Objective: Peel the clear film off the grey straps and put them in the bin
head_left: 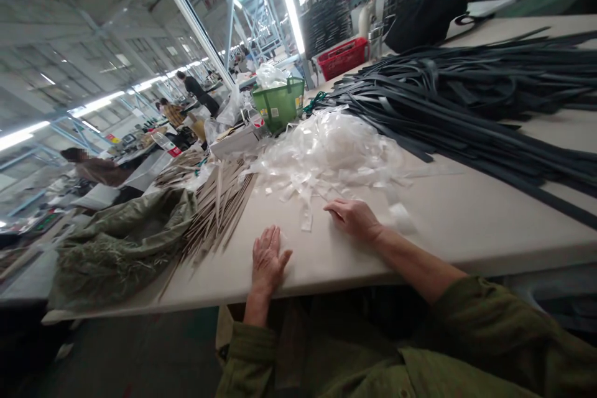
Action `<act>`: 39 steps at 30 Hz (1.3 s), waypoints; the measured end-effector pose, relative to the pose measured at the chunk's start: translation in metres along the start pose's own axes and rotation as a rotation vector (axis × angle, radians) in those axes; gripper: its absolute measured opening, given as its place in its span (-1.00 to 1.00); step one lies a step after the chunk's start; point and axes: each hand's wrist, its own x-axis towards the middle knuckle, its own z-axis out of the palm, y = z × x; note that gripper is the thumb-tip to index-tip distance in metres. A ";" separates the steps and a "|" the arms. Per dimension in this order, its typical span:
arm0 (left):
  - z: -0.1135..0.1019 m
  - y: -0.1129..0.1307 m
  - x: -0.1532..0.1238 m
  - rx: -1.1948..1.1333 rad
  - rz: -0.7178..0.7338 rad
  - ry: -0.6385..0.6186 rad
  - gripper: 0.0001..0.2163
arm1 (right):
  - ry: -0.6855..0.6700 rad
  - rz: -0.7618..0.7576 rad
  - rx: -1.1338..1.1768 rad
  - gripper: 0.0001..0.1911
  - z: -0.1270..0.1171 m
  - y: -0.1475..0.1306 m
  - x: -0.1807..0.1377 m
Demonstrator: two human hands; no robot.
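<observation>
My left hand (pixel 267 258) lies flat, palm down, on the pale table (pixel 466 224) near its front edge, fingers stretched out and holding nothing. My right hand (pixel 353 217) rests on the table a little farther in, fingers curled down beside a loose clear strip (pixel 306 219). Just beyond both hands spreads a heap of clear plastic strips (pixel 326 149). A bundle of thin tan strips (pixel 219 205) lies to the left of my left hand.
A big pile of long dark straps (pixel 466 99) covers the table's right side. A green basket (pixel 278 104), a red crate (pixel 342 57) and a white box (pixel 236 140) stand farther back. An olive sack (pixel 121 242) sits at the left edge. Other people work at distant benches.
</observation>
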 end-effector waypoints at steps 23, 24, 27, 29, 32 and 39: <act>0.002 -0.032 -0.014 -0.675 -0.625 0.540 -0.61 | 0.176 0.001 -0.085 -0.79 -0.034 -0.028 -0.079; 0.002 -0.031 -0.014 -0.694 -0.624 0.532 -0.61 | 0.201 0.040 -0.105 -0.79 -0.039 -0.024 -0.081; 0.000 -0.025 -0.014 -0.727 -0.599 0.549 -0.66 | 0.281 0.194 -0.190 -0.76 -0.056 -0.008 -0.087; 0.000 -0.022 -0.014 -0.749 -0.605 0.609 -0.67 | 0.306 0.303 -0.249 -0.69 -0.067 0.003 -0.093; 0.000 -0.021 -0.015 -0.819 -0.593 0.698 -0.58 | 0.280 0.441 -0.314 -0.47 -0.077 0.014 -0.106; 0.007 -0.024 -0.016 -1.018 -0.494 0.747 -0.42 | 0.201 0.554 -0.355 -0.53 -0.075 0.009 -0.111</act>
